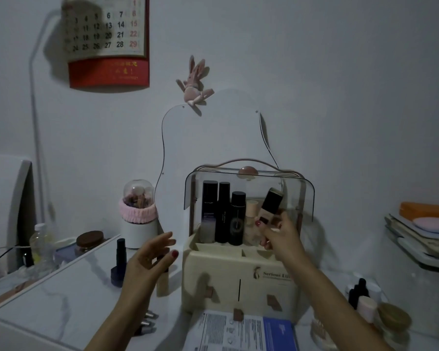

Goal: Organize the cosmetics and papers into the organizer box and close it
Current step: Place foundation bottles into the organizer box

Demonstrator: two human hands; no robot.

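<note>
Nearest to me, the papers (241, 330) lay flat on the table (61, 295) just in front of the organizer box (236, 277), not yet put away; I judged they were left for last, since the bottles stand upright and the sheets can slot in afterwards. A few lipsticks (147, 323) lay beside my left forearm.

My left hand (150, 257) hovered over the table left of the box, fingers relaxed and spread, gripping nothing. A beige tube (162, 282) stood just beyond it, partly hidden, and I took the hand to be placed there ready to pick it up next. A dark blue bottle (119, 264) stood near it.

My right hand (279, 234) pinched a foundation bottle (269, 209) low on its body, tilted with the dark cap leaning right, inside the open upper compartment. I held it by the base so the top could clear the raised transparent lid (249, 183) while I set it beside the black bottles (223, 214) standing in the back row.

Farther off, on the right, small bottles (360, 292) waited on the table. The lid stayed open, so closing was some way off.
</note>
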